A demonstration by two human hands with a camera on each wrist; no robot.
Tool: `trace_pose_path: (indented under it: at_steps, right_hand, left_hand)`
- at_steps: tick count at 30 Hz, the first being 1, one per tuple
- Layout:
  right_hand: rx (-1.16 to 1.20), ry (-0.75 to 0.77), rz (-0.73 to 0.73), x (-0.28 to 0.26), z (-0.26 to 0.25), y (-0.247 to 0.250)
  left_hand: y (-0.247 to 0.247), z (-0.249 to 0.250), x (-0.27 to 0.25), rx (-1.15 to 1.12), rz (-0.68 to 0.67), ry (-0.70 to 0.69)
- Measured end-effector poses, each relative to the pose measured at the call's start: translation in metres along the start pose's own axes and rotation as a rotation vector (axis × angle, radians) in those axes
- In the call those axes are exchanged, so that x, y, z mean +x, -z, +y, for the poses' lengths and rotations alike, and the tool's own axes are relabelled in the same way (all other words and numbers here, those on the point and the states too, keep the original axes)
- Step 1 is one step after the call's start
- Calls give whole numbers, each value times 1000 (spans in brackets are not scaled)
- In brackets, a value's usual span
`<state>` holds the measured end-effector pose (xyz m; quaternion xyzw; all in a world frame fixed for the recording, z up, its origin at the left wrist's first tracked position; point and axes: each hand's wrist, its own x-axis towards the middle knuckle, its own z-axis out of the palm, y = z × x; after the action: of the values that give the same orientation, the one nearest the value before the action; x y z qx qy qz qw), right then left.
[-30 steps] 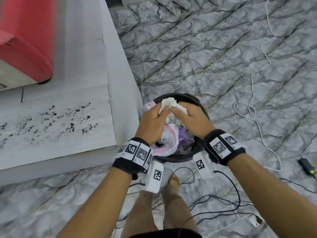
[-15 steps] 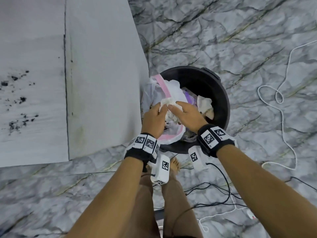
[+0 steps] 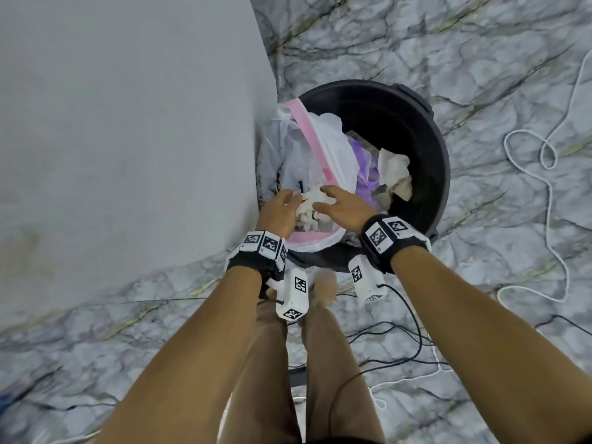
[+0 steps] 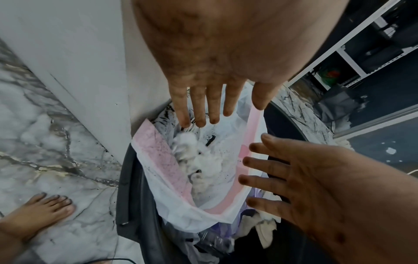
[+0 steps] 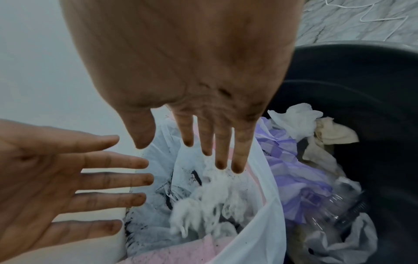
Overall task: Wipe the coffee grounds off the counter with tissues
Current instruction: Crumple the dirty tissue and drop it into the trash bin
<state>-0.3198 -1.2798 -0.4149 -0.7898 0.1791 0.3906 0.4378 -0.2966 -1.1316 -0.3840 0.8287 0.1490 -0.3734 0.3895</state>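
Here both hands, the left hand (image 3: 278,213) and right hand (image 3: 344,208), spread open-fingered above the bin (image 3: 439,149). The crumpled tissues (image 4: 199,157) lie loose in its plastic bag (image 4: 158,160), presumably to contain the grounds.

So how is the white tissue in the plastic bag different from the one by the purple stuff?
The shredded tissue lies inside the white-and-pink plastic bag; the crumpled tissue sits loose in the black bin. The first is torn into strands among black grounds; the second is one wad. Neither is held.
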Motion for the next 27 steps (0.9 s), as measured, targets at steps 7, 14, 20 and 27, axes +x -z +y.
trace_pose_path:
  at_steps: [7,14,20,27]
  right_hand:
    - [31,13,20,-30,-18,7]
    - [30,86,82,-84,-43,9]
    - [44,114,105,-139,-65,-10]
    - [-15,220,95,-193,-103,-56]
  left_hand:
    - [13,12,-30,11,-48,-27]
    - [33,16,-77,-22,-53,-70]
    - [61,5,-132,-58,-72,-107]
    - [106,-31,-187,39,-89,-160]
